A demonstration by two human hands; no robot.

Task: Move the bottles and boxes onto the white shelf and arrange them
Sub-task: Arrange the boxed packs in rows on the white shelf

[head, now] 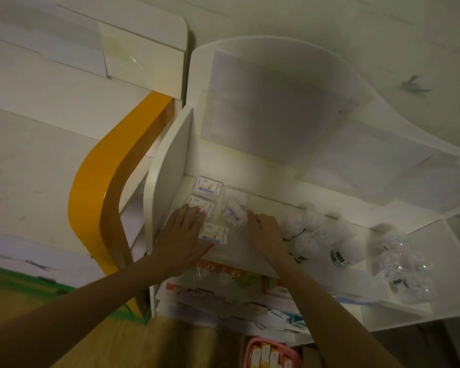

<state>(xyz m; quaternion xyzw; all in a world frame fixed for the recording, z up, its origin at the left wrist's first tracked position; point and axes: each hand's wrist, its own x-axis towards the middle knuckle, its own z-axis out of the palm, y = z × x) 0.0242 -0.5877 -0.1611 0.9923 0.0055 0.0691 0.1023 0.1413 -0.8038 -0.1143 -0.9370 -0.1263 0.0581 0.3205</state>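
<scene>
On the white shelf [250, 251], left hand [182, 232] flat and released over small clear boxes [213, 233] with blue-white labels, right hand [266, 229] loosely open touching a clear packet [234, 208], clear plastic bottles [398, 264] well apart to the right.

Three flat printed boxes [207, 185] lie at the left end of the white shelf [252, 251], clear bottles [398, 264] bunched at its right end.
</scene>
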